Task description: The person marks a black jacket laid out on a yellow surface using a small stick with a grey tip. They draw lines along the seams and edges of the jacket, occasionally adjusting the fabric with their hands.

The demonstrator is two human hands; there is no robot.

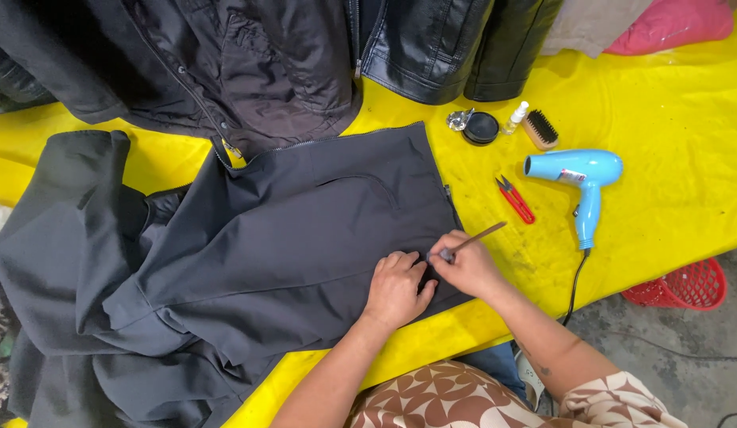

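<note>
Here the right hand (466, 268) pinches a small brush (471, 240), left hand (396, 287) flat on the dark jacket (305, 230).

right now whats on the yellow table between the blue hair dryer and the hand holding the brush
In the head view, a small pair of red snips lies on the yellow table between the blue hair dryer and the right hand; otherwise the cover is bare.

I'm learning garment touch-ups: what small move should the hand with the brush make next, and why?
Probably a short stroke along the hem of the dark grey fabric jacket: the right hand holds the thin wooden-handled brush tip-down there, while the left hand presses the cloth flat beside it.
</note>
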